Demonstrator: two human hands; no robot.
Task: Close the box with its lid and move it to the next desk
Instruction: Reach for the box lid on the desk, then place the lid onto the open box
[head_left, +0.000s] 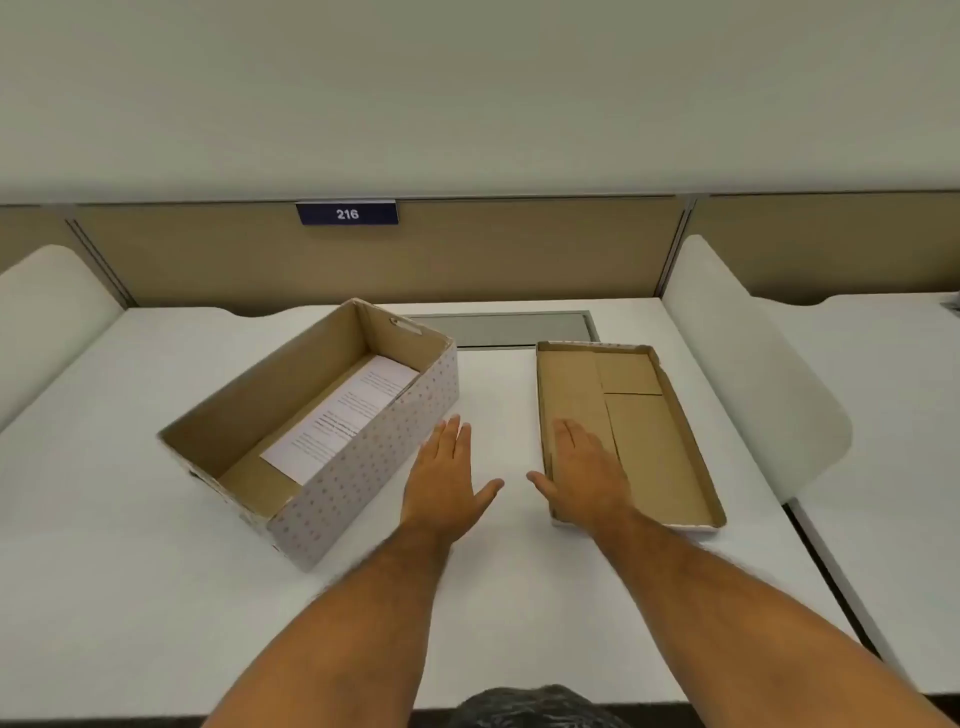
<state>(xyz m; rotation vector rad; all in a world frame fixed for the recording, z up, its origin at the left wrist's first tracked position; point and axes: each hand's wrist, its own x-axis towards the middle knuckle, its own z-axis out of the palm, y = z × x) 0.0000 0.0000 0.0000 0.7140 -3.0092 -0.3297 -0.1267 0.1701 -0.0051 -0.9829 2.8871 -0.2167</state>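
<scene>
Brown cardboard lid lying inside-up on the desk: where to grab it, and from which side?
Take the shallow brown cardboard lid by its two long raised rims, one in each of the hands, coming from the near short end. It lies upside down, so it must be flipped before it goes on the dotted white cardboard box. The right hand is already over its near left corner, open flat.

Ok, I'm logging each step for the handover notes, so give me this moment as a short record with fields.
box: open box with dotted outside, angled on the desk, left of centre
contents: printed paper sheet lying inside
lid: lid lying inside-up on the desk, right of the box, apart from it
left hand: left hand open, flat, beside the box
right hand: right hand open, over the lid's near left edge
desk label: sign reading 216
task state: box not yet closed
</scene>
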